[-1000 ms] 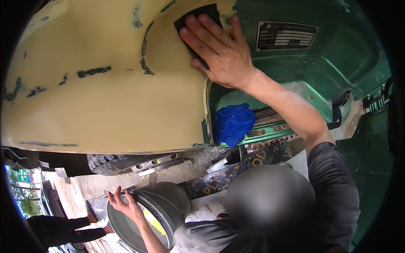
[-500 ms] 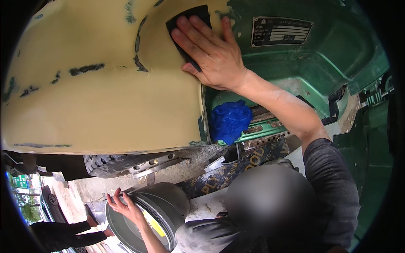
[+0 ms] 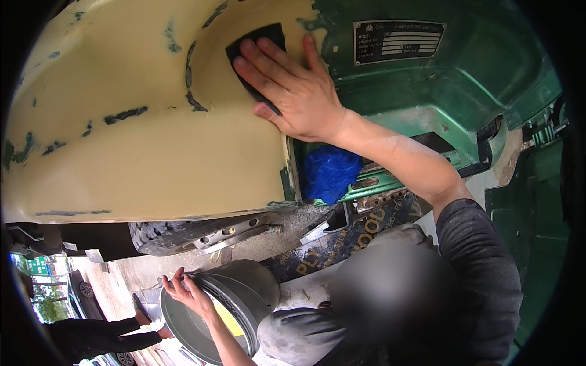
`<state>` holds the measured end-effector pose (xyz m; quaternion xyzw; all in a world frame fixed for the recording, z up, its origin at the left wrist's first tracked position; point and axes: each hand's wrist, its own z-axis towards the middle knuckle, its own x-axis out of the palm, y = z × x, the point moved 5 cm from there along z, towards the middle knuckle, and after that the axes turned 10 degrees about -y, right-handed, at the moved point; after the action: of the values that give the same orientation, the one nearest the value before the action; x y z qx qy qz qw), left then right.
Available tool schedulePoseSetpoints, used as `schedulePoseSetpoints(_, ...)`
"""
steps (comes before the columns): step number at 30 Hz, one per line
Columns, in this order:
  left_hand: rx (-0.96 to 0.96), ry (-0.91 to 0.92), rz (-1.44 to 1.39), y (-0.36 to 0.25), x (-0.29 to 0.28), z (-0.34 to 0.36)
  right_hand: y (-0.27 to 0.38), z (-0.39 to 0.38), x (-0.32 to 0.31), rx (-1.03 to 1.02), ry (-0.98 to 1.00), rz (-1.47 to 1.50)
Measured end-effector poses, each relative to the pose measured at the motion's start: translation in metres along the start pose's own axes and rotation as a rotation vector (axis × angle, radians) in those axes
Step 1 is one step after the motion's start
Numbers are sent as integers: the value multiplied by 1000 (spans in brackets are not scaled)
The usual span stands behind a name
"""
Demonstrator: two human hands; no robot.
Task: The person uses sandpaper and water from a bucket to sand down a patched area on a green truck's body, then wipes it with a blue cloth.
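Note:
My right hand (image 3: pixel 299 100) lies with its fingers stretched over a black sheet of sandpaper (image 3: pixel 273 38), which it holds pressed to the curved, cream-coated vehicle panel (image 3: pixel 183 158). The sheet's edges show past the fingertips and below the palm; the rest is hidden. The thumb rests apart on the cream surface. Dark and green patches break through the coating nearby. Lower down, my left hand (image 3: pixel 188 294) is at the rim of a grey bucket (image 3: pixel 177 329), fingers apart, with nothing visible in them. A crumpled blue cloth (image 3: pixel 332 174) sits on the green step below my right forearm.
Green bodywork with a black data plate (image 3: pixel 400 41) adjoins the panel on the right. Below are a tyre (image 3: pixel 162 236), a metal bracket and a dark printed board (image 3: pixel 329 247). A person in black trousers (image 3: pixel 91 338) and a parked car (image 3: pixel 85 293) appear at lower left.
The whole view has shifted slightly. My right hand and the sandpaper have moved a little left along the panel at most. My left hand stays at the bucket rim.

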<state>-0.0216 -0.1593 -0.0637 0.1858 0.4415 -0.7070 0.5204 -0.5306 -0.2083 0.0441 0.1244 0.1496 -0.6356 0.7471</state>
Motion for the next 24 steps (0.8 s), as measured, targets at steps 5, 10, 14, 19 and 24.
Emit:
schedulePoseSetpoints(5,30,-11,-45,-6,8,-3,-6,-37,1,30,78,29)
schedulePoseSetpoints(10,73,-10,-27,-15,9,2,-12,-55,-4,28,162,-19)
schedulePoseSetpoints(14,4,41,-79,-13,6,-3,3,7,-6,13,-42,82)
schedulePoseSetpoints(19,6,32,-101,-11,8,0,-7,-41,-3,-1,52,23)
schedulePoseSetpoints(24,63,42,33,-9,5,3,3,-28,-6,80,47,38)
